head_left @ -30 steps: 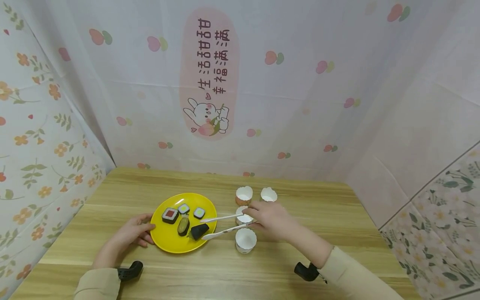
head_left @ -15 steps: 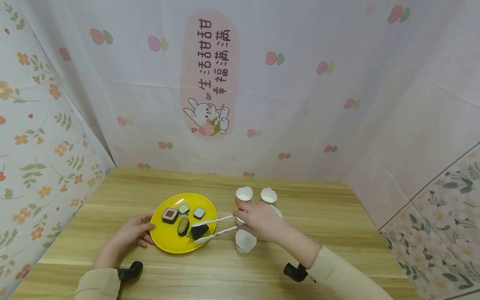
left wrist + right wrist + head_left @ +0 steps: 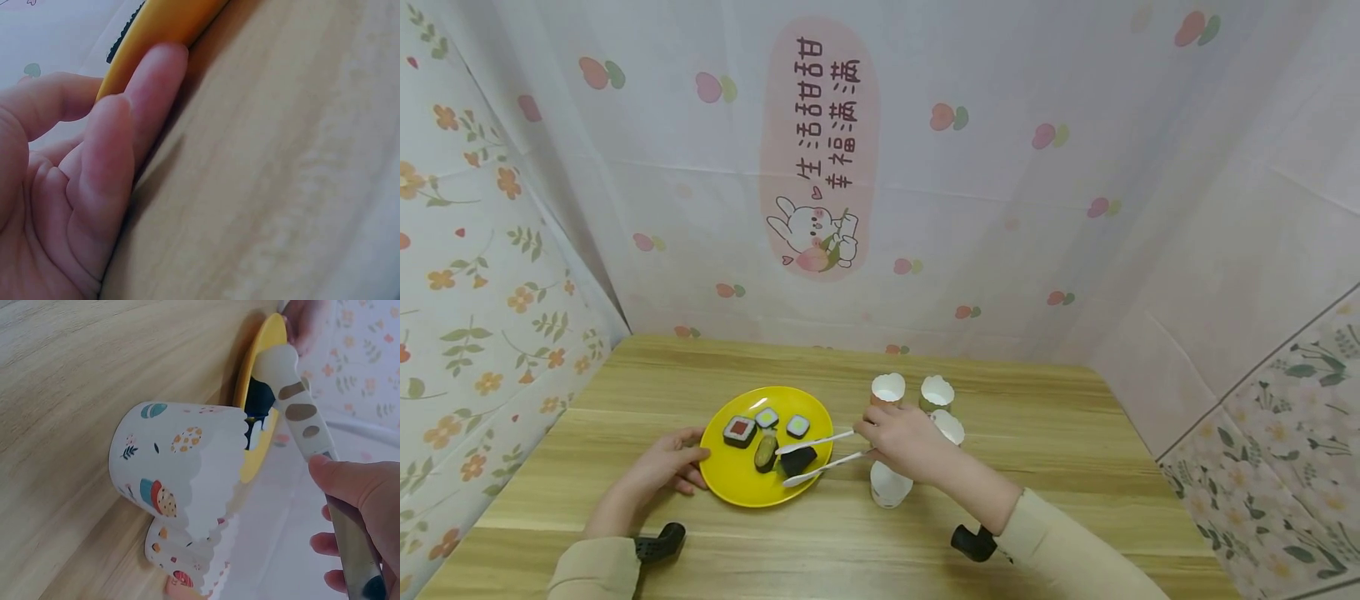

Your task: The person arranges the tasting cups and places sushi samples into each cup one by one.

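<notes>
several brown spots [image 3: 300,412] on the tongs [image 3: 320,442], right-wrist view only

Pink oval [image 3: 825,148] on white backdrop [image 3: 1000,167] | dark-red characters [image 3: 808,108] | 生活甜甜 | 幸福满满

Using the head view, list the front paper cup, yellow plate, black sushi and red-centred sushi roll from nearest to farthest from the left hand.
1. Yellow plate: left hand holds its left rim.
2. Red-centred sushi roll: plate's left side.
3. Black sushi: plate's right side, between the tongs.
4. Front paper cup: right of the plate.
</notes>
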Demonstrator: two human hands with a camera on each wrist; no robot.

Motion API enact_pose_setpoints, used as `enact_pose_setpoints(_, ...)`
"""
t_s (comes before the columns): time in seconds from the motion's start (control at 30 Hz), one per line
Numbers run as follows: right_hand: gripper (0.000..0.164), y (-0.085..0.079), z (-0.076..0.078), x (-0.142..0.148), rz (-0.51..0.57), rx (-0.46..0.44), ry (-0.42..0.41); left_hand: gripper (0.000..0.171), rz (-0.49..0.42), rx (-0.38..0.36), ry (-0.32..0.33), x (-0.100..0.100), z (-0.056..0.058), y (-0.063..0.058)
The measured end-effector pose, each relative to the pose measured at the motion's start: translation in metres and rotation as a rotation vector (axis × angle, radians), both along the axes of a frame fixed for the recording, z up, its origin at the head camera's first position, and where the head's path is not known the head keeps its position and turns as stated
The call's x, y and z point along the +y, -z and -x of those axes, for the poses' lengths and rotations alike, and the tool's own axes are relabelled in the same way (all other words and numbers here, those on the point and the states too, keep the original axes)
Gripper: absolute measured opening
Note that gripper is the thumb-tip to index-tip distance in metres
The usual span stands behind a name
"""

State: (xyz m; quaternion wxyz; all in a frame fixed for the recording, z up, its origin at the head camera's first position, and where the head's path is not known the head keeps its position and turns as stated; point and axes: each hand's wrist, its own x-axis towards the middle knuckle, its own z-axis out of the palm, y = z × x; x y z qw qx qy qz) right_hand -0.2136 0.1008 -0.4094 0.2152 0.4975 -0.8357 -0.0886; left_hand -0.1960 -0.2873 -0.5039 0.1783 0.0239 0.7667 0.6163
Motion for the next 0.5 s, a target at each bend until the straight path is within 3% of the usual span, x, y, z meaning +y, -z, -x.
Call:
enact_pose_setpoints(0.27,0.039,0.0019,-0.0011,-0.0077,-0.040,0.048,0.026,0.065,-0.009,0.006,0.006,-0.0010,0.0000,-0.0004)
enact_pose_setpoints(0.5,0.030,0.0038,-0.0055,-0.0095,-0.033,0.017,0.051,0.065,0.000,0.005,0.001,-0.0004,-0.0005,-0.0005)
